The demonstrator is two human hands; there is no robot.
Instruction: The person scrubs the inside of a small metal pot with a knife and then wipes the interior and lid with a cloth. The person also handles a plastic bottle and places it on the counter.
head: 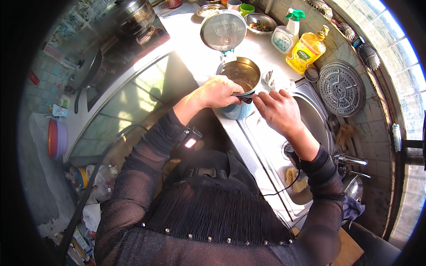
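Observation:
A blue canister [235, 112] with a shiny metal inside stands at the counter's edge before me, its round lid [223, 30] tipped up at the far side. My left hand [218, 91] pinches a small dark piece [245, 97] at the near rim. My right hand [278, 108] is closed at the other end of this piece, just right of the rim; what its fingers grip is partly hidden. Crumpled clear plastic [270, 79] lies beside the canister, behind my right hand.
A steel sink [311, 116] with a faucet [352, 161] and a sponge [294, 178] is at the right. Beyond are a spray bottle [285, 35], a yellow detergent bottle [304, 51], a metal bowl of food [261, 25] and a steamer plate [341, 89]. A pot [134, 16] stands at upper left.

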